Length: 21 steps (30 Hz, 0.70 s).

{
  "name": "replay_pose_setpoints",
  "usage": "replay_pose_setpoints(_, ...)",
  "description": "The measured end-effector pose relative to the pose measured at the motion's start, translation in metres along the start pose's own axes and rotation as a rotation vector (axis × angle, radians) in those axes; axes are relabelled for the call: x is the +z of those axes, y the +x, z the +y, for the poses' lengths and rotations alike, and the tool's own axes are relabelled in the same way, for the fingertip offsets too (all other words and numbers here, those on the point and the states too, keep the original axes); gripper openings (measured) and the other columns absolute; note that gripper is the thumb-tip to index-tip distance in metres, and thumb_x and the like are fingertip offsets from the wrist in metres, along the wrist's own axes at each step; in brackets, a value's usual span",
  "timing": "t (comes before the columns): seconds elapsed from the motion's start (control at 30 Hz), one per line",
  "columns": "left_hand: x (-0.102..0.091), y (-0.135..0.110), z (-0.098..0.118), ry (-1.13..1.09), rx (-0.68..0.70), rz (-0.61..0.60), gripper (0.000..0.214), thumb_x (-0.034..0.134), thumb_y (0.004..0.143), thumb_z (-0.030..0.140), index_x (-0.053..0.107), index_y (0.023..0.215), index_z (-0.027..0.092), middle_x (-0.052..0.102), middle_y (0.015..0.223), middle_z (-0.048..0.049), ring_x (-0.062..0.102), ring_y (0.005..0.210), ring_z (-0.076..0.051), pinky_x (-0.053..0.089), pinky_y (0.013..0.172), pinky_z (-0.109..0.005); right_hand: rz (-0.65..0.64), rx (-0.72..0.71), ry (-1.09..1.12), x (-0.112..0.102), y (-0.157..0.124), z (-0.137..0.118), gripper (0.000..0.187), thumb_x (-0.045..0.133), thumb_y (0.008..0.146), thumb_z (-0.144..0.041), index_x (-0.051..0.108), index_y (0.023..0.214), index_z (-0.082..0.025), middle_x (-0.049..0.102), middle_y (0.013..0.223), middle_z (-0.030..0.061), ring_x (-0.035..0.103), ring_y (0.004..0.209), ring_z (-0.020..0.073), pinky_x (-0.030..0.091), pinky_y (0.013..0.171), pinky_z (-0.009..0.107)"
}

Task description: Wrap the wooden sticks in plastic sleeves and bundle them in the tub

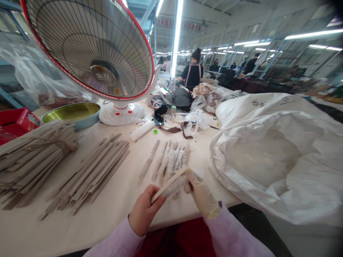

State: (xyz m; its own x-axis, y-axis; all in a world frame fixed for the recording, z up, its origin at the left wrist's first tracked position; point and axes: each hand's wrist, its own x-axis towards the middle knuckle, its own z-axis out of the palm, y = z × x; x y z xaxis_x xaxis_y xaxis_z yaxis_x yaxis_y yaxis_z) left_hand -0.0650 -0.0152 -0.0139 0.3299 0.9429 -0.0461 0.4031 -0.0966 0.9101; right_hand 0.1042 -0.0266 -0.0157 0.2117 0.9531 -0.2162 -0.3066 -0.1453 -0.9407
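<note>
My left hand (pixel 144 210) is bare and pinches the near end of a long thin beige strip (pixel 169 184) held above the table edge. My right hand (pixel 202 195), in a pale glove, grips the strip's far end together with a clear wrapper. Just beyond them lies a row of several wrapped strips (pixel 171 159) on the pale table (pixel 112 210). To the left lies a loose pile of unwrapped strips (pixel 91 175), and further left a tied bundle of strips (pixel 32 160).
A big white sack (pixel 276 157) fills the right side. A round heater with a red rim (pixel 93 46) stands at the back left, beside a gold tin lid (pixel 72 113) and a red box (pixel 16 121). A person in a dark top (pixel 193 73) works further down the table.
</note>
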Motion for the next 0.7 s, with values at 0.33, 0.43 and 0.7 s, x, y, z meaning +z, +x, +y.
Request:
replay_pose_setpoints(0.33, 0.001, -0.005, 0.000, -0.102, -0.011, 0.057, 0.024, 0.054, 0.075, 0.040, 0.050, 0.068, 0.018, 0.050, 0.055, 0.0043, 0.046, 0.053, -0.012, 0.038, 0.054, -0.022, -0.093, 0.095, -0.010, 0.018, -0.010, -0.007, 0.046, 0.058, 0.063, -0.064, 0.059, 0.059, -0.018, 0.037, 0.041, -0.0051, 0.034, 0.042, 0.0089, 0.025, 0.044, 0.025)
replay_pose_setpoints(0.43, 0.007, -0.001, 0.000, -0.187, 0.009, 0.028, 0.023, 0.050, 0.078, 0.040, 0.049, 0.071, 0.018, 0.054, 0.054, 0.0036, 0.049, 0.053, -0.012, 0.040, 0.056, -0.024, -0.162, 0.121, -0.065, 0.027, -0.011, 0.003, 0.054, 0.050, 0.068, -0.067, 0.051, 0.048, -0.017, 0.033, 0.036, -0.0049, 0.029, 0.037, 0.0075, 0.020, 0.042, 0.025)
replay_pose_setpoints(0.7, -0.006, -0.003, 0.000, -0.024, -0.005, 0.110, 0.023, 0.054, 0.073, 0.040, 0.052, 0.067, 0.018, 0.044, 0.053, 0.0055, 0.041, 0.050, -0.010, 0.037, 0.051, -0.022, -0.207, -0.021, -0.064, -0.010, -0.010, 0.005, 0.044, 0.049, 0.079, -0.055, 0.064, 0.093, -0.016, 0.045, 0.050, -0.0018, 0.040, 0.051, 0.0125, 0.032, 0.054, 0.029)
